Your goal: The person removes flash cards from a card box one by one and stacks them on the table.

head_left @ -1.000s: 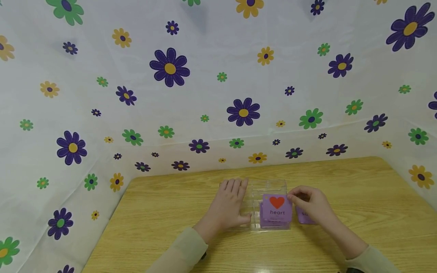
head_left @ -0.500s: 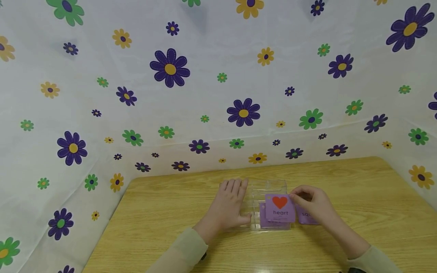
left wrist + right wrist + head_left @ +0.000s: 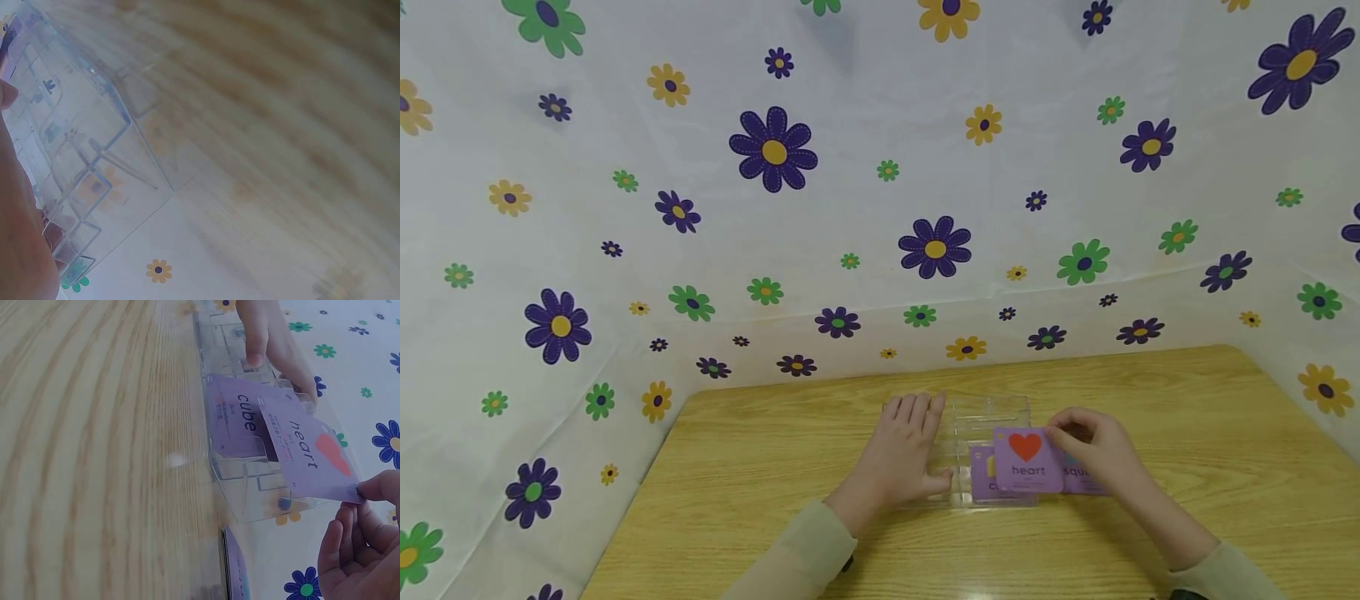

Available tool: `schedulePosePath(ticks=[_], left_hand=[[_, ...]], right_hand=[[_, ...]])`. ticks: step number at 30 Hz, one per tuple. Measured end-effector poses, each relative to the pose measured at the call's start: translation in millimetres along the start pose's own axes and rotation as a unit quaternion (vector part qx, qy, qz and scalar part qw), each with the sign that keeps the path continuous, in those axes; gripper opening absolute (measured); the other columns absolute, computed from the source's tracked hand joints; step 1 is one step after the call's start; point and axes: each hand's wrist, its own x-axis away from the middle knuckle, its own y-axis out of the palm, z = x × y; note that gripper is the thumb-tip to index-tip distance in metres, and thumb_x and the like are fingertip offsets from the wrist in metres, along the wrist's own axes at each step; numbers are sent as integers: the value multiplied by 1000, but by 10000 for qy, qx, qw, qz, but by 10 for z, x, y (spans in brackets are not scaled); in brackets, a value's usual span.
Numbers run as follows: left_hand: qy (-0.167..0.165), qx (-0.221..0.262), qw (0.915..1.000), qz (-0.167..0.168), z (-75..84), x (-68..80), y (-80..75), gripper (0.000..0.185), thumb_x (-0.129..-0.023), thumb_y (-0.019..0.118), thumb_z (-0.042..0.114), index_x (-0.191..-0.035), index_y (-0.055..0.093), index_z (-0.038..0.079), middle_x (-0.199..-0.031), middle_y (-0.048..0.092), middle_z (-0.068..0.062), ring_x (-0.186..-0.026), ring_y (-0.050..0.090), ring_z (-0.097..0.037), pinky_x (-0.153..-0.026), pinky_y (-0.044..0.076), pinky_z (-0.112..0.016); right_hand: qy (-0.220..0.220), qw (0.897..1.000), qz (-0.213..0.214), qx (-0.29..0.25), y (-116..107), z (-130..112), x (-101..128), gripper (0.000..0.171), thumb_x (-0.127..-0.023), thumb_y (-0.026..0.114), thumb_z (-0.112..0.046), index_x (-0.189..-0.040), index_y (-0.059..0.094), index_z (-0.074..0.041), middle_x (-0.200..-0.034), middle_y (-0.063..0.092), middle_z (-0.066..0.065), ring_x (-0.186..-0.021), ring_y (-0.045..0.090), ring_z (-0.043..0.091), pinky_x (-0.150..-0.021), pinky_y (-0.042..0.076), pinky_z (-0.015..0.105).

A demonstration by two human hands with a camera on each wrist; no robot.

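Purple, square "heart" card (image 3: 1027, 460) with a red heart hangs tilted over the clear plastic compartment box (image 3: 977, 417), pinched at its right edge by the right hand (image 3: 1093, 454); the left hand (image 3: 902, 454) rests flat-fingered on the box's left side, on the wooden table (image 3: 737, 483).

My left hand (image 3: 904, 454) and right hand (image 3: 1093, 454) are bare: no gloves, rings or watch that I can see. Both my arms wear long sleeves of a pale beige-green, soft-looking cloth. The left sleeve (image 3: 805, 558) ends in a plain cuff at the wrist, with something small and dark at its edge; the right sleeve (image 3: 1213, 575) ends the same way.
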Motion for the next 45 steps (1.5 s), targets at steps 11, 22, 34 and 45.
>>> schedulePosePath(ticks=[11, 22, 34, 45], left_hand=[[3, 72, 9999, -72, 2, -2, 5, 110, -88, 52, 76, -167, 23, 6, -148, 53, -9, -132, 51, -24, -116, 42, -43], [7, 18, 10000, -63, -1, -5, -5, 110, -88, 52, 77, -167, 24, 6, -148, 53, -9, -133, 51, -24, -116, 42, -43], [0, 46, 10000, 48, 3, 2, 20, 109, -87, 53, 76, -166, 26, 6, -147, 54, -9, -132, 52, -24, -115, 42, -43], [3, 104, 9999, 16, 4, 6, 5, 109, -88, 53, 76, -166, 25, 6, -148, 53, -9, -133, 51, -24, -116, 42, -44]], right_hand=[[59, 9999, 93, 122, -55, 27, 13, 11, -100, 68, -8, -102, 73, 1, -103, 73, 12, -84, 60, 7, -74, 51, 19], [129, 9992, 261, 274, -120, 85, 5, 13, -100, 67, -9, -103, 73, 1, -107, 74, 14, -87, 60, 3, -77, 51, 17], [71, 9990, 349, 253, -218, 157, -8, 13, -100, 66, -8, -102, 72, 4, -107, 72, 14, -88, 56, -2, -79, 49, 13], [139, 9986, 405, 296, -283, 197, -19, 17, -101, 65, -9, -104, 71, 6, -109, 73, 17, -86, 55, -7, -78, 48, 12]])
